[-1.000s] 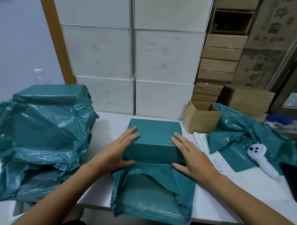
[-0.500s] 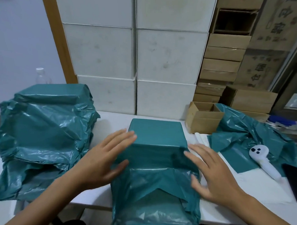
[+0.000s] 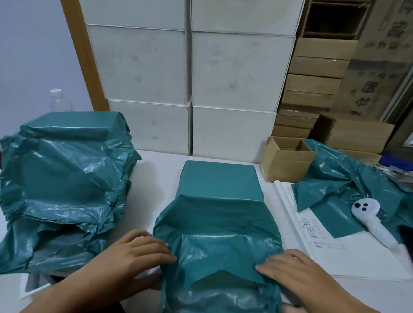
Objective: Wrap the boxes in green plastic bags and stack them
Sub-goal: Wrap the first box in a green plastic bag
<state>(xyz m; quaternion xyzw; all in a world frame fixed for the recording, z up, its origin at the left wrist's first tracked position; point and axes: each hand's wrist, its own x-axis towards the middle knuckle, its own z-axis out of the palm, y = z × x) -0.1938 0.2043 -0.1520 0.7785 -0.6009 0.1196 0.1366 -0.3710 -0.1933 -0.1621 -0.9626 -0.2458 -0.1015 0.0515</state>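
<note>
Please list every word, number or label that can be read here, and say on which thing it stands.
No text can be read with certainty.
Brown cartons: large printed characters, too blurred to quote.
Paper sheet: handwritten lines, too small to read.
White handheld device: three dark dots, no lettering.

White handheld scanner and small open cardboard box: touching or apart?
Apart. The head view shows the scanner lying on green plastic, well clear of the cardboard box.
</note>
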